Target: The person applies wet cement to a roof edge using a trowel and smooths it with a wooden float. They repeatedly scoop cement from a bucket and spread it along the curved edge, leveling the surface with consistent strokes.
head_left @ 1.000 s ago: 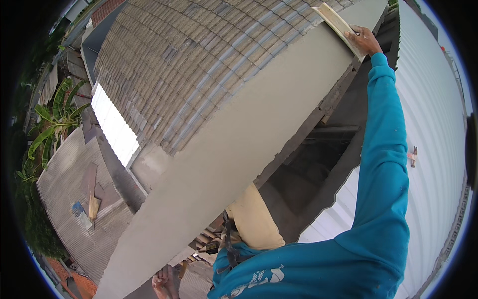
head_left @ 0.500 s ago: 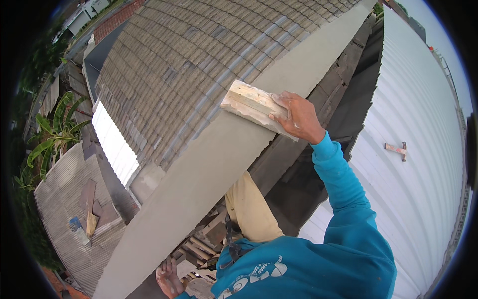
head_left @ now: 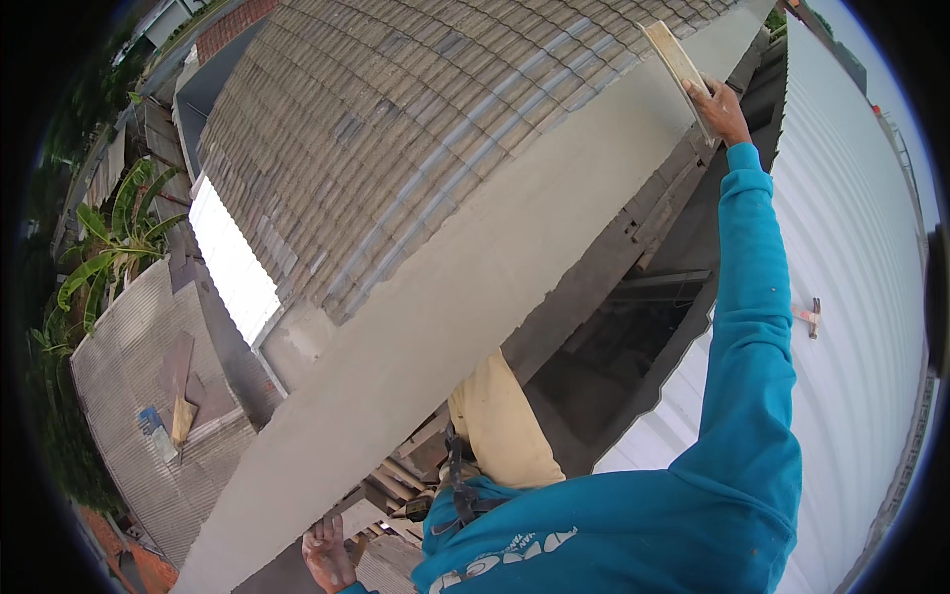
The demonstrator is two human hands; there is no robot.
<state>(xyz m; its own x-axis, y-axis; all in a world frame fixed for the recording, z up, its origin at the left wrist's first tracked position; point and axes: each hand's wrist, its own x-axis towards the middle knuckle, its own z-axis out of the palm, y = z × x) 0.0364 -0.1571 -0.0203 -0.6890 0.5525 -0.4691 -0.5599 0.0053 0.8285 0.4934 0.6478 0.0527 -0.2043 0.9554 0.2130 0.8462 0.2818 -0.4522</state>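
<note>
At the far upper right my right hand [head_left: 720, 111] grips a long wooden plastering float [head_left: 677, 71], my arm stretched out. The float lies across the smooth grey plastered wall top [head_left: 465, 287], one end reaching the roof tiles. That pale grey band runs diagonally from lower left to upper right. Low in the view, my left hand [head_left: 329, 554] has its fingers bent at the near edge of the wall top and seems to hold on there. Its fingertips are partly hidden.
Brown roof tiles [head_left: 396, 129] slope beyond the band. On the right, a hammer [head_left: 813, 319] lies on white corrugated roofing [head_left: 851, 416]. Below the wall is a dark gap [head_left: 623, 337] with timbers. A lower corrugated roof [head_left: 129, 366] and banana plant [head_left: 119, 243] are left.
My right hand has moved the float up and to the right along the plastered band, my arm straightening. The float has turned more upright in view. My left hand stays at the edge.
</note>
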